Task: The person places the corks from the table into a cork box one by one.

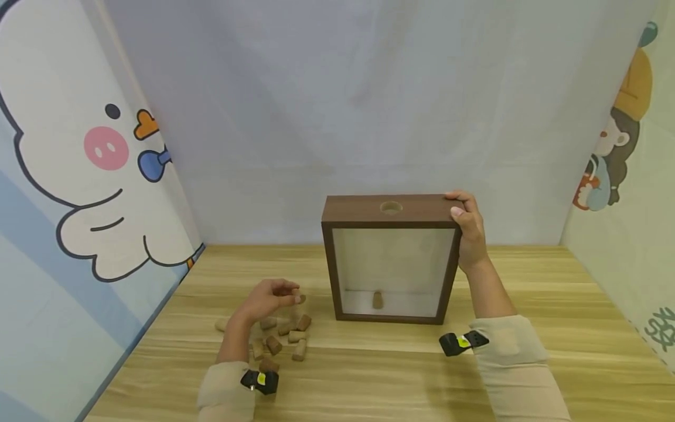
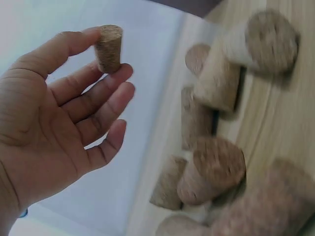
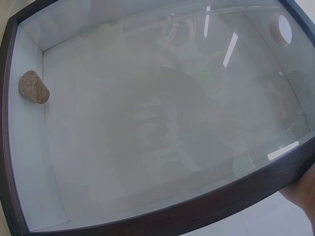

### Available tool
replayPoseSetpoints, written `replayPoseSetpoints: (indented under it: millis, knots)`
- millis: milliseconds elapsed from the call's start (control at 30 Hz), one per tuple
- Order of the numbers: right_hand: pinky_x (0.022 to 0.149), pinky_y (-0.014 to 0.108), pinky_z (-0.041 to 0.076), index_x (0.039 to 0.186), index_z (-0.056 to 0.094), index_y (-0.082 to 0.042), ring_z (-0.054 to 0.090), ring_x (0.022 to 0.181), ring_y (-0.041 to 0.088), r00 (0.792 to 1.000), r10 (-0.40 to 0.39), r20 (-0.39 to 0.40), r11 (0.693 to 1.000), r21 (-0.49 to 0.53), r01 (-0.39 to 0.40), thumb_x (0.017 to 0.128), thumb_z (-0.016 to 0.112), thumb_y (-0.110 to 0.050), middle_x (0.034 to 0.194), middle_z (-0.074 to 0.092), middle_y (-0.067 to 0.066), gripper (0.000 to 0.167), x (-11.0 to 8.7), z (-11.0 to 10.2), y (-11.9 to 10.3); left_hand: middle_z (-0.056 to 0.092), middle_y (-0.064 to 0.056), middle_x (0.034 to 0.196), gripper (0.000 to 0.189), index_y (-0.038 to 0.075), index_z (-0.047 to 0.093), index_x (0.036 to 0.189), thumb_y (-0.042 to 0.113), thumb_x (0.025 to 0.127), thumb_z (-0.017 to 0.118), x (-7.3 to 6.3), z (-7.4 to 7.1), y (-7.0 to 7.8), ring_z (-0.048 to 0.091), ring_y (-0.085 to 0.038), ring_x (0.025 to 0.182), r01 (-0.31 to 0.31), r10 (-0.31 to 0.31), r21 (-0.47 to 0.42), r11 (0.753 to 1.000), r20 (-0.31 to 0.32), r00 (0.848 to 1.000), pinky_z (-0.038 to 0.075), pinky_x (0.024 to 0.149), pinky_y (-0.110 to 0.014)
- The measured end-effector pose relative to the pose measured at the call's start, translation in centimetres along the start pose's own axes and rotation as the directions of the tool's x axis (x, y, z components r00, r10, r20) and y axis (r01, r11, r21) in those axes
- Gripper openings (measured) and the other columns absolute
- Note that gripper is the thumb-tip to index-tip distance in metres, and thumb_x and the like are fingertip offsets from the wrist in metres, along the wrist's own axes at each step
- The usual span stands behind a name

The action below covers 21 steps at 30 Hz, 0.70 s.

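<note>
A cork stopper (image 2: 109, 48) is pinched between the thumb and fingers of my left hand (image 1: 266, 302), held just above the loose corks (image 1: 297, 336) at the left of the table. My right hand (image 1: 471, 234) grips the upper right corner of an upright shadow box (image 1: 353, 210), thumb on its front edge. This box has a dark brown wooden frame, a clear front and a round hole (image 1: 391, 207) in its top. One cork (image 1: 377, 300) stands inside on the bottom; the right wrist view shows this inner cork (image 3: 34, 87) near the back panel.
The light wood table (image 1: 379, 375) runs back to a pale grey curtain (image 1: 337, 117). Cartoon-printed cloths hang at the left (image 1: 53, 146) and right (image 1: 606, 176). Several corks lie scattered beneath my left forearm.
</note>
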State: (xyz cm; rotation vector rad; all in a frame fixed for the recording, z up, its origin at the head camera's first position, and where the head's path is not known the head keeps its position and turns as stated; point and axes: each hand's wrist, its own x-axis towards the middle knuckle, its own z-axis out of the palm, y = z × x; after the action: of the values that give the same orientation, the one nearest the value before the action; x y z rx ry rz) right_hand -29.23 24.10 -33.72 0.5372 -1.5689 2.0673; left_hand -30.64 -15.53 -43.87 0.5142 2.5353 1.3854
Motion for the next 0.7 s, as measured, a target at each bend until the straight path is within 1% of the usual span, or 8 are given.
replayPoseSetpoints:
  millis: [100, 167, 233, 333, 433, 500, 600, 700]
  knots:
    - [0.071, 0.028, 0.041, 0.108, 0.055, -0.018, 0.047, 0.085, 0.018, 1.000, 0.006, 0.009, 1.000, 0.011, -0.006, 0.085, 0.044, -0.021, 0.103, 0.045, 0.009, 0.026, 0.1, -0.1, 0.2, 0.064, -0.005, 0.103, 0.044, 0.003, 0.060, 0.121, 0.029, 0.086, 0.069, 0.1, 0.3, 0.9, 0.059, -0.022, 0.099, -0.015, 0.013, -0.039, 0.999, -0.050, 0.999, 0.044, 0.088, -0.045]
    - [0.072, 0.028, 0.041, 0.108, 0.055, -0.018, 0.047, 0.086, 0.018, 1.000, 0.005, 0.006, 1.000, 0.006, -0.005, 0.085, 0.044, -0.022, 0.104, 0.045, 0.009, 0.026, 0.2, -0.1, 0.2, 0.064, -0.005, 0.102, 0.044, 0.006, 0.060, 0.121, 0.030, 0.085, 0.070, 0.2, 0.6, 1.7, 0.058, -0.021, 0.097, -0.024, 0.016, -0.075, 0.997, -0.095, 0.995, 0.045, 0.086, -0.042]
    - [0.072, 0.028, 0.040, 0.108, 0.055, -0.018, 0.047, 0.086, 0.018, 1.000, 0.002, 0.003, 1.000, 0.004, -0.002, 0.085, 0.044, -0.022, 0.104, 0.046, 0.009, 0.026, 0.3, -0.2, 0.3, 0.063, -0.007, 0.104, 0.044, 0.007, 0.059, 0.123, 0.027, 0.085, 0.070, 0.2, 0.9, 2.5, 0.058, -0.022, 0.096, -0.038, 0.017, -0.147, 0.988, -0.137, 0.990, 0.045, 0.086, -0.042]
    - [0.070, 0.027, 0.041, 0.108, 0.056, -0.018, 0.047, 0.085, 0.018, 1.000, 0.003, 0.003, 1.000, 0.016, -0.003, 0.085, 0.045, -0.021, 0.103, 0.046, 0.009, 0.025, 0.4, -0.2, 0.4, 0.060, -0.010, 0.105, 0.043, 0.004, 0.057, 0.125, 0.018, 0.086, 0.069, 0.2, 1.3, 3.5, 0.059, -0.024, 0.096, -0.052, -0.004, -0.274, 0.960, -0.201, 0.980, 0.047, 0.084, -0.039]
    - [0.068, 0.027, 0.043, 0.107, 0.056, -0.018, 0.048, 0.083, 0.018, 1.000, 0.014, 0.009, 0.999, 0.032, -0.014, 0.085, 0.045, -0.021, 0.102, 0.046, 0.010, 0.025, 0.4, -0.2, 0.5, 0.058, -0.013, 0.106, 0.042, 0.001, 0.056, 0.124, 0.009, 0.084, 0.068, 0.2, 1.6, 4.6, 0.058, -0.026, 0.098, -0.056, -0.045, -0.397, 0.916, -0.242, 0.969, 0.048, 0.083, -0.039]
    - [0.066, 0.027, 0.043, 0.108, 0.056, -0.018, 0.048, 0.082, 0.018, 1.000, 0.022, 0.010, 0.999, 0.034, -0.022, 0.085, 0.045, -0.021, 0.102, 0.046, 0.010, 0.025, 0.4, -0.2, 0.5, 0.057, -0.015, 0.107, 0.041, 0.000, 0.057, 0.122, 0.007, 0.083, 0.068, 0.2, 1.7, 5.3, 0.057, -0.026, 0.100, -0.056, -0.068, -0.444, 0.894, -0.257, 0.964, 0.048, 0.084, -0.037]
    - [0.066, 0.027, 0.043, 0.108, 0.056, -0.018, 0.048, 0.082, 0.018, 0.999, 0.030, 0.013, 0.999, 0.043, -0.031, 0.085, 0.045, -0.021, 0.102, 0.046, 0.011, 0.025, 0.3, -0.3, 0.6, 0.057, -0.014, 0.110, 0.038, 0.000, 0.060, 0.118, 0.009, 0.083, 0.070, 0.3, 1.8, 6.5, 0.055, -0.024, 0.101, -0.065, -0.088, -0.476, 0.877, -0.292, 0.952, 0.046, 0.085, -0.037]
    - [0.066, 0.028, 0.043, 0.108, 0.056, -0.018, 0.048, 0.083, 0.019, 0.999, 0.029, 0.013, 0.998, 0.051, -0.030, 0.085, 0.045, -0.021, 0.103, 0.046, 0.010, 0.025, 0.3, -0.3, 0.5, 0.058, -0.011, 0.107, 0.039, 0.002, 0.061, 0.118, 0.010, 0.082, 0.072, 0.3, 1.9, 7.9, 0.053, -0.019, 0.093, -0.097, -0.105, -0.517, 0.851, -0.347, 0.932, 0.045, 0.078, -0.030]
